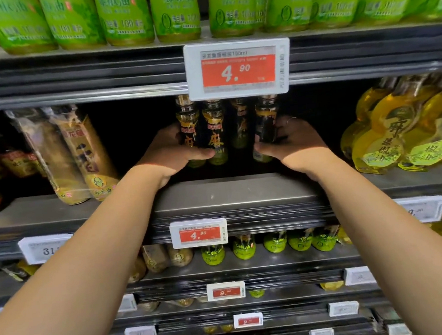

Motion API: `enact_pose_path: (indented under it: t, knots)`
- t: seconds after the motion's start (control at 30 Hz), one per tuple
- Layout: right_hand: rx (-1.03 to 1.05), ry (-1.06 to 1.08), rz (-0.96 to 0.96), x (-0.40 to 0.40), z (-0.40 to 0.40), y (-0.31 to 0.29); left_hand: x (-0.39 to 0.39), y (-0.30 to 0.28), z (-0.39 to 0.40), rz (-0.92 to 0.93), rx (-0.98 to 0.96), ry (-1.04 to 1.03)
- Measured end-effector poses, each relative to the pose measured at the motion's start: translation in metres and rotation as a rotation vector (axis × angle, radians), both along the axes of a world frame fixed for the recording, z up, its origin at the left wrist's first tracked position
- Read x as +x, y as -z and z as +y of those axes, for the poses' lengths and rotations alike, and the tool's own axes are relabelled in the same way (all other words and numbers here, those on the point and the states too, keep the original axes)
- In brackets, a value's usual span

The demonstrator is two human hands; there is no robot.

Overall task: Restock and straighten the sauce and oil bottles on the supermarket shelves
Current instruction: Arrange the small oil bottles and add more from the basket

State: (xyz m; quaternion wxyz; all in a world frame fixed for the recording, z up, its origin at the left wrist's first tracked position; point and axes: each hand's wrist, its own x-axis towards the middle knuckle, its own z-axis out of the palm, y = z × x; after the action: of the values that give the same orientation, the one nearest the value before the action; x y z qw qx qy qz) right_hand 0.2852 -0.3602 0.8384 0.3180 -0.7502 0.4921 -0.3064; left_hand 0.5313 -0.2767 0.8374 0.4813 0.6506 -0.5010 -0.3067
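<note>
The dark grey metal supermarket shelf [233, 193] at chest height carries the work, with the row of green-labelled oil bottles [126, 18] on the tier above and, hanging from that tier's edge, a white electronic price tag with a red panel [238, 69]. To the right of the gap stand round yellow oil bottles with green labels [388, 136]; to the left lean clear-wrapped brown sauce bottles [80, 155]. Set well back in the shadowed middle of the shelf is the small cluster of dark glass oil bottles with black-and-gold labels [215, 133], four across as far as can be seen. The left hand [170, 153] curls around the two bottles at the left end, thumb across their fronts; the right hand [292, 139] grips the single dark bottle at the right end [265, 131], which tips slightly out of upright. This looks like drawing the group forward to the shelf edge. The risk lies in the untouched third bottle [240, 128] between the hands: squeezed or left behind, it could topple in the dark recess, and the tilted right bottle may slip and knock its neighbours.
</note>
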Motion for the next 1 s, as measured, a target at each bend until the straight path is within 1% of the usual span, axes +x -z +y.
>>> enact_pose_path:
  t: [0.07,0.13,0.2,0.37,0.43,0.5,0.57,0.63,0.73,0.8,0.93,1.0]
  knots:
    - [0.067,-0.056,-0.1,-0.002,-0.003,0.004,0.001,0.003,-0.001,0.112,-0.046,0.023]
    - [0.099,-0.111,-0.15,-0.003,-0.006,0.007,0.003,0.006,-0.003,0.124,-0.065,0.031]
    - [0.083,-0.135,-0.129,-0.002,-0.006,0.01,0.004,0.008,-0.005,0.12,-0.073,0.049]
    - [0.007,-0.097,-0.027,0.002,-0.005,0.008,0.006,0.011,-0.009,0.135,-0.081,0.052]
    - [0.003,-0.114,-0.048,0.003,-0.009,0.008,0.006,0.012,-0.01,0.133,-0.086,0.053]
    - [0.057,-0.174,-0.109,0.003,-0.012,0.008,0.006,0.013,-0.011,0.134,-0.091,0.057]
    - [0.093,-0.206,-0.123,0.003,-0.011,0.006,0.005,0.013,-0.011,0.131,-0.096,0.064]
    - [0.073,-0.191,-0.077,0.006,-0.007,0.004,0.005,0.013,-0.012,0.139,-0.109,0.073]
    - [-0.075,-0.077,0.105,0.015,0.001,0.0,0.005,0.014,-0.014,0.159,-0.126,0.094]
    - [-0.111,-0.04,0.135,0.02,-0.001,-0.004,0.005,0.014,-0.015,0.17,-0.135,0.108]
    - [0.053,-0.199,-0.031,0.018,-0.007,-0.008,0.007,0.016,-0.017,0.181,-0.147,0.098]
    - [0.058,-0.188,-0.047,0.018,-0.007,-0.006,0.007,0.017,-0.017,0.177,-0.148,0.1]
